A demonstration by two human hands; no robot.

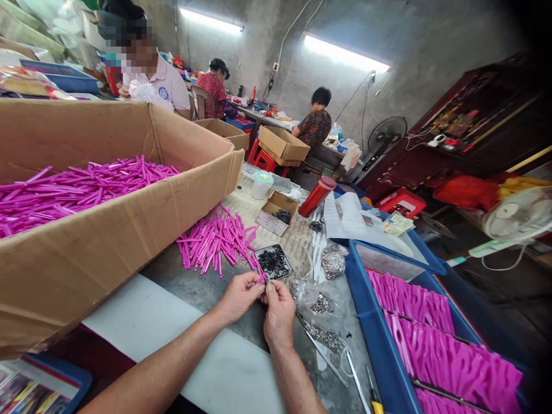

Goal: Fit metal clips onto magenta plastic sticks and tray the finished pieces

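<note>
My left hand pinches a short pink plastic stick by its end. My right hand is closed right against it, fingertips meeting at the stick's tip; what it holds is too small to make out. Just beyond the hands a small tray of black metal parts lies on the table. A loose pile of pink sticks lies to the left of that tray.
A big cardboard box of pink sticks fills the left. A blue crate with rows of pink pieces is at right. Bags of small metal parts, a red bottle, a small carton and three seated people lie beyond.
</note>
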